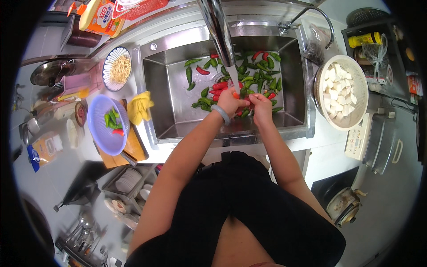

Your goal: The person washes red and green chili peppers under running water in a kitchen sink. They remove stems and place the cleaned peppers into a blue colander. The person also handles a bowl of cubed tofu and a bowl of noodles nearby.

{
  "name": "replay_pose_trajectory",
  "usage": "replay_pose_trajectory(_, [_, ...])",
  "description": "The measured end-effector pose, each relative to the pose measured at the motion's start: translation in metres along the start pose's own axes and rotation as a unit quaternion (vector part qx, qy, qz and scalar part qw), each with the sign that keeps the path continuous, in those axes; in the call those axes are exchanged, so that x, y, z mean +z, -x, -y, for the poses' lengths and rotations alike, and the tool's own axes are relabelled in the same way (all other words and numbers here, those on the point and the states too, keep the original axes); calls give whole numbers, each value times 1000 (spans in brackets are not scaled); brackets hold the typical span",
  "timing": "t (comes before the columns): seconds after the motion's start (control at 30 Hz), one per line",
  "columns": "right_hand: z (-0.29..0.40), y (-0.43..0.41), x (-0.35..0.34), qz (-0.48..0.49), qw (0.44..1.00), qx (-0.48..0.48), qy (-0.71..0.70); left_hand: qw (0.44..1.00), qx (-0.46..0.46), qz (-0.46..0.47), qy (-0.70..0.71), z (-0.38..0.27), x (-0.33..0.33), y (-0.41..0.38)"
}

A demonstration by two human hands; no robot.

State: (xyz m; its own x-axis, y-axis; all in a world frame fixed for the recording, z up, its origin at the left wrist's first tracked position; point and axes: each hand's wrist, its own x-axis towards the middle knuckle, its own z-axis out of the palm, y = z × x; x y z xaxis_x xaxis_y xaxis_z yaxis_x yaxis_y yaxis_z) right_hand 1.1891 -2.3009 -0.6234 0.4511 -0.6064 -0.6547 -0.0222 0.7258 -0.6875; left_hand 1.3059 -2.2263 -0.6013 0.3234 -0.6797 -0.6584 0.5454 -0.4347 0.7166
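Both hands are low over a stainless steel sink (180, 113). My left hand (229, 101), with a grey band at its wrist, curls under the running water around a red chili pepper (236, 95). My right hand (263, 106) is close beside it, thumb and fingertips drawn together; whether they pinch anything is hidden. Water (235, 78) falls from a chrome faucet (218, 30) onto the left fingers. Green chili peppers (262, 75) and red chili peppers (219, 85) lie scattered over the sink bottom around both hands.
Left of the sink are a purple colander (95, 123) with several peppers, a wooden cutting board (138, 152), a knife (128, 158), a yellow cloth (140, 106) and a bowl of pale strips (106, 68). To the right, a cream colander (363, 96) holds white chunks. A thin curved tap (325, 13) overhangs the rear right corner.
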Motion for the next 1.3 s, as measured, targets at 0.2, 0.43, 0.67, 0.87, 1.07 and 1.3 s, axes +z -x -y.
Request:
replay_pose_trajectory(0.2, [-18,-19,-24,33,980,97,-169,996,9,47,80,8,0,-1])
replay_pose_trajectory(0.43, [3,-3,-21,70,993,88,-44,999,-1,34,2,19,-4,-7])
replay_pose_trajectory(0.67, [-10,-6,-38,79,979,135,-128,994,15,98,43,12,1,-6])
replay_pose_trajectory(0.87, [19,15,-21,125,986,51,96,996,-13,80,-25,15,-10,-7])
replay_pose_trajectory(1.07, [4,6,-42,106,987,114,-30,991,26,132,-10,8,-3,-4])
replay_pose_trajectory(1.3, [36,17,-27,83,813,-341,465,980,-30,97,-170,4,-4,2])
